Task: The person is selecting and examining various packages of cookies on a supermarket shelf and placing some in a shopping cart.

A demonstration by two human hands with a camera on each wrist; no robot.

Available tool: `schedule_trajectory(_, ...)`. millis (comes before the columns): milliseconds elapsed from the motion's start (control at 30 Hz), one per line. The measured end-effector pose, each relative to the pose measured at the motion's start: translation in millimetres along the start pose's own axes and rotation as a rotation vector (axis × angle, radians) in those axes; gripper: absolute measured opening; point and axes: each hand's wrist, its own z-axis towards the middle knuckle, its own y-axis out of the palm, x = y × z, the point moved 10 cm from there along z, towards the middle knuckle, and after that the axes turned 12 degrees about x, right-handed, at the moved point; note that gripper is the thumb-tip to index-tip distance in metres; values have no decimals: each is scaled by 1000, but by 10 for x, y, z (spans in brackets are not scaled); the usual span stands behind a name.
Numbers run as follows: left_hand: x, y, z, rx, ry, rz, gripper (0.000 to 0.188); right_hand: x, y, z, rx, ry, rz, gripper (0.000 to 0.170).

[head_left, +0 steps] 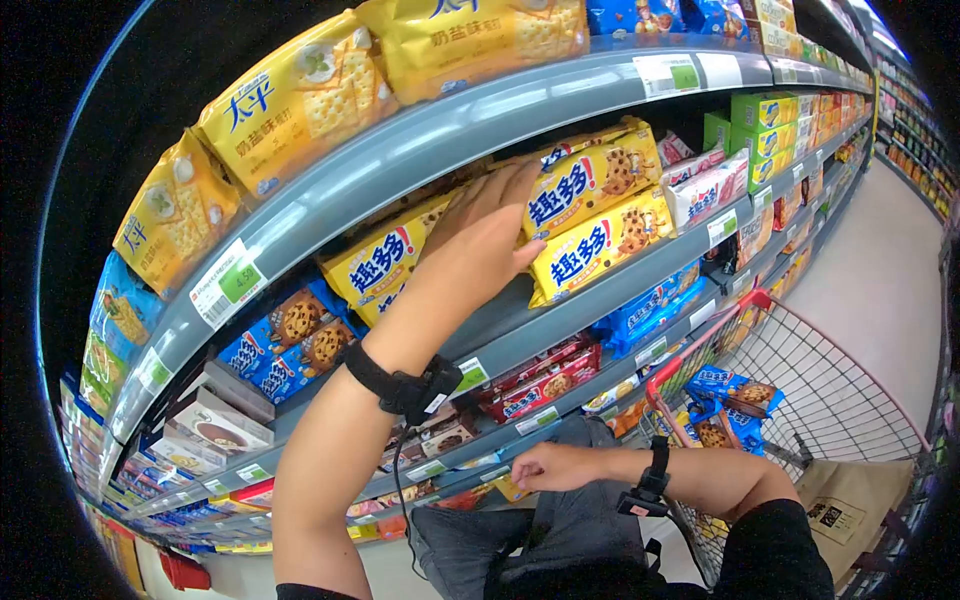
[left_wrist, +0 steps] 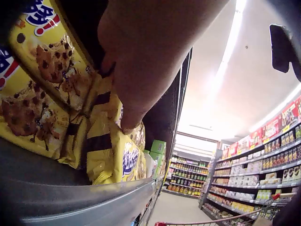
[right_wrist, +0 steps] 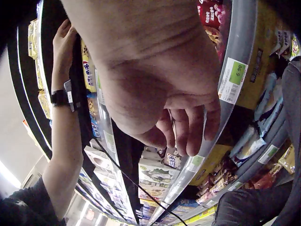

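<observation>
My left hand (head_left: 490, 215) reaches into a shelf between two stacks of yellow cookie packs. Its fingers extend over the near end of the upper right pack (head_left: 590, 180), while the thumb lies by the lower pack (head_left: 605, 240). More yellow packs (head_left: 385, 260) sit to the hand's left. From the left wrist, the thumb shows against a yellow wrapper (left_wrist: 113, 150), and the other fingers are largely hidden. My right hand (head_left: 555, 467) hangs over my lap, fingers loosely curled and holding nothing; its palm side (right_wrist: 164, 89) fills the right wrist view.
A red-rimmed shopping cart (head_left: 830, 340) stands at the right, holding blue cookie packs (head_left: 735, 395) and a brown bag (head_left: 850, 505). Above the hand runs a curved shelf edge (head_left: 420, 135) bearing yellow cracker bags (head_left: 300, 100). Blue cookie packs (head_left: 290, 340) sit lower left. A cable (head_left: 402, 490) hangs from the left wrist.
</observation>
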Motion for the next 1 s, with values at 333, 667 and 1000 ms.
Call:
schedule_trajectory(333, 32, 141, 138, -83, -56, 199, 74, -79, 28, -7, -33, -56, 45, 22)
schedule_trajectory(667, -72, 301, 59, -163, -222, -20, 41, -131, -31, -24, -16, -35, 17, 23)
schedule_trajectory(1000, -80, 275, 59, -63, -148, -39, 43, -117, -18, -11, -42, -16, 11, 23)
